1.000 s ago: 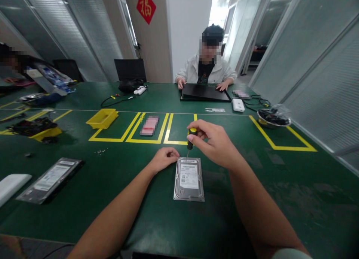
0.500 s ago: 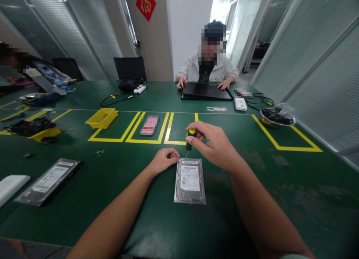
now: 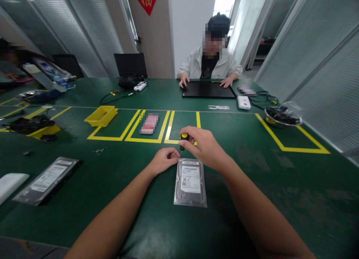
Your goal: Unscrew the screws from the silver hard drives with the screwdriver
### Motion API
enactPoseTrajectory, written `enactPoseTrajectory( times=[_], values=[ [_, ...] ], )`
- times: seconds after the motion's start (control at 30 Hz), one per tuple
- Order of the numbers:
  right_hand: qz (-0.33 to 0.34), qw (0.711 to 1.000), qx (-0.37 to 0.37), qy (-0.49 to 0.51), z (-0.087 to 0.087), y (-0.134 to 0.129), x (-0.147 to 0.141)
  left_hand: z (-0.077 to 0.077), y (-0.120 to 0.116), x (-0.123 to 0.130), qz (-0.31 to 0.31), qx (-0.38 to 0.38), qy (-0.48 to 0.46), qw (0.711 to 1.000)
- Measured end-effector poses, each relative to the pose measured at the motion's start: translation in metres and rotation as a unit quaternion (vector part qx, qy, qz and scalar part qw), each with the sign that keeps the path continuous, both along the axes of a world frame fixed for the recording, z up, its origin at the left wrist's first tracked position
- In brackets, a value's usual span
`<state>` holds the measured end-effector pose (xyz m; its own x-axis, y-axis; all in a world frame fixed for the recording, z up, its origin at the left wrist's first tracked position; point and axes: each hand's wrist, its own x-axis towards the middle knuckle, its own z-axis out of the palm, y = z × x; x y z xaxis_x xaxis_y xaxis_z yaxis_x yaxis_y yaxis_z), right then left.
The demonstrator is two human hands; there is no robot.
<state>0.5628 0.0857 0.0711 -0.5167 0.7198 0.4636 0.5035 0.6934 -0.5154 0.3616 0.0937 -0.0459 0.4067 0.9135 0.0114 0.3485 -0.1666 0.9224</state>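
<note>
A silver hard drive (image 3: 190, 182) with a white label lies flat on the green table in front of me. My right hand (image 3: 203, 143) is wrapped round the yellow-and-black handle of a short screwdriver (image 3: 183, 140). Its thin shaft points down at the drive's top left corner. At that same corner is my left hand (image 3: 165, 161), its thumb and fingertips pinched together close to the screwdriver's tip. Whatever is between those fingertips is too small to make out.
A second hard drive (image 3: 46, 180) lies to the left, beside a white object (image 3: 12, 186). Small loose bits (image 3: 99, 151) are scattered beyond it. Farther back stand a yellow bin (image 3: 101, 116) and a metal bowl (image 3: 283, 116). A person opposite touches a black panel (image 3: 209, 90).
My right hand has shifted the screwdriver left, from above the drive's top edge to its top left corner. My left hand stays by the corner. Across the table, the person's black panel now lies flatter.
</note>
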Motion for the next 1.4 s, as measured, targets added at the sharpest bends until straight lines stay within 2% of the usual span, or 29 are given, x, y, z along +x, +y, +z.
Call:
enactPoseTrajectory(
  times=[0.33,0.83,1.4],
  values=[
    [0.002,1.0,-0.003,0.006,-0.0068,0.0039,-0.0013,0.0004,0.0001,-0.0006,0.004,-0.003,0.011,1.0],
    [0.002,1.0,-0.023,0.001,-0.0065,0.0046,-0.0013,0.0002,0.0003,-0.0005,0.002,-0.009,0.015,1.0],
    [0.008,1.0,-0.013,0.002,-0.0068,0.0032,-0.0027,0.0005,0.0013,-0.0017,-0.004,0.005,0.015,1.0]
  ],
)
